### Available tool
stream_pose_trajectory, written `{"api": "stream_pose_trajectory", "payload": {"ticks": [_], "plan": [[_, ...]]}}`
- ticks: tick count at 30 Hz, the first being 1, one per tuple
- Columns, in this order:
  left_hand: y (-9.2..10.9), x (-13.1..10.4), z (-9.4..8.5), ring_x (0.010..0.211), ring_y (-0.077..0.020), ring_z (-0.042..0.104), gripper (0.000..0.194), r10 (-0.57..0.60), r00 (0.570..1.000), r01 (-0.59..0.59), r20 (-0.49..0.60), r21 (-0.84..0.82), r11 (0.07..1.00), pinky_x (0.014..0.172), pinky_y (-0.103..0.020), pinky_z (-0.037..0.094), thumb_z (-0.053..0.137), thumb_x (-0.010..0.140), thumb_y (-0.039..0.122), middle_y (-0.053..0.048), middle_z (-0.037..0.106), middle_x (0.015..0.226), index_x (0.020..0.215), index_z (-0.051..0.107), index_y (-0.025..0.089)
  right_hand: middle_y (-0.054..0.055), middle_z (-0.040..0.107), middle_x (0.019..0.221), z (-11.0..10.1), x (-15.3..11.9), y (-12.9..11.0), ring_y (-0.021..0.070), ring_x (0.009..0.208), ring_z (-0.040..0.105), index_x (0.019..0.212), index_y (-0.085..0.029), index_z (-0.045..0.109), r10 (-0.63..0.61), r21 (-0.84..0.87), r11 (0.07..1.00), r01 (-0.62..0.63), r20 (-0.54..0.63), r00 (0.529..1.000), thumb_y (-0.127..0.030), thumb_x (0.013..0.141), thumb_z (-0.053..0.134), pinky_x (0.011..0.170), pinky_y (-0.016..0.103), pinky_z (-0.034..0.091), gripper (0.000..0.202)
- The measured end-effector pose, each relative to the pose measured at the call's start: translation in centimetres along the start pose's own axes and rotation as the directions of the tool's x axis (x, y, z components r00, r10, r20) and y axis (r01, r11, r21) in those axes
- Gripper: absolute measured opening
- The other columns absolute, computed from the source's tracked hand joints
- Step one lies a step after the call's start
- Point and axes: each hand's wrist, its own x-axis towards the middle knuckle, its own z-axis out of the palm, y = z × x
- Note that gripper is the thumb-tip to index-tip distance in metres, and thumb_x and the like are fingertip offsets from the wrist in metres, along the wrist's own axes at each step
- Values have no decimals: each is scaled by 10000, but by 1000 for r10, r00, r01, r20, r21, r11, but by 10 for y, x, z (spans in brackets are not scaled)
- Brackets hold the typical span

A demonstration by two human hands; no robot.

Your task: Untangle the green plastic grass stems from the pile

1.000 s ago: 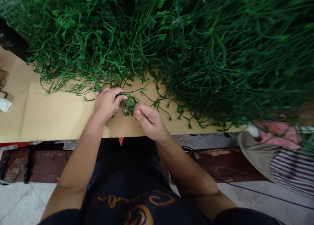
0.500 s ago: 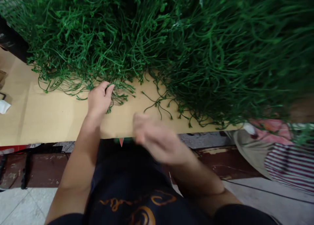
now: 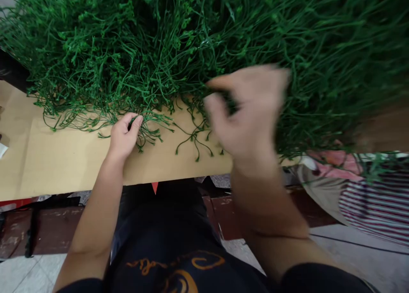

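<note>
A big tangled heap of thin green plastic plant stems (image 3: 143, 50) covers the far side of the cardboard-coloured tabletop (image 3: 76, 161). At the heap's near edge, my left hand (image 3: 123, 135) is closed in a pinch on a few green stems (image 3: 156, 119), whose forked tips stick out to the right. My right hand (image 3: 252, 118), smeared by motion, is raised over the heap's right part. Its thumb and forefinger are apart, with nothing visible between them. Between my hands, several loose stems (image 3: 194, 137) lie spread on the tabletop.
On the right sits another person in a striped garment (image 3: 377, 203), with a blurred forearm (image 3: 380, 126) near the heap. A pink cloth (image 3: 338, 163) lies by them. A black object (image 3: 12, 71) stands at the left. The table's near edge runs just before my body.
My right hand has swung up and to the right, from the table's near edge to over the heap. My left hand keeps its pinch on the stems in nearly the same place.
</note>
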Motion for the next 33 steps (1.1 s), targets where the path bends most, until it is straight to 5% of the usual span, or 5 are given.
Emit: {"api": "stream_pose_trajectory", "payload": {"ticks": [6, 24, 28, 30, 33], "plan": [[0, -4, 0, 645, -103, 440, 197, 69, 997, -68, 23, -56, 996, 632, -220, 376, 493, 819, 351, 20, 489, 655, 753, 558, 177, 98, 575, 891, 72, -8, -42, 216, 875, 462, 903, -144, 603, -9, 137, 990, -21, 214, 977, -294, 856, 476, 805, 377, 378, 202], [-2, -1, 9, 693, -131, 505, 172, -67, 997, 63, 32, 96, 993, 680, -246, 373, 482, 823, 317, 10, 543, 682, 737, 564, 193, -43, 292, 533, 68, -31, -69, 61, 494, 298, 605, -189, 288, 139, 694, 648, -312, 295, 945, -264, 878, 352, 486, 217, 255, 290], [-6, 7, 5, 615, -125, 438, 218, -132, 981, 155, -140, 164, 974, 636, -249, 344, 466, 849, 343, 27, 458, 589, 693, 519, 201, -44, 314, 513, 44, -49, -102, 61, 477, 299, 583, -191, 270, -194, 863, 501, -61, 181, 964, -155, 835, 358, 467, 206, 263, 270], [-8, 10, 1, 597, -122, 409, 231, -142, 966, 178, -215, 159, 971, 618, -249, 331, 462, 855, 350, 32, 420, 572, 680, 496, 203, -37, 339, 516, 33, -51, -116, 71, 493, 309, 585, -191, 279, -439, 887, 431, 169, 42, 898, -154, 805, 391, 474, 218, 266, 251], [-6, 7, -4, 604, -114, 397, 232, -106, 981, 117, -162, 64, 991, 610, -238, 338, 443, 862, 349, 30, 402, 598, 687, 475, 199, -28, 373, 544, 20, -40, -107, 73, 518, 343, 605, -184, 341, -413, 798, 569, 200, 67, 908, -151, 817, 419, 491, 222, 285, 228]]}}
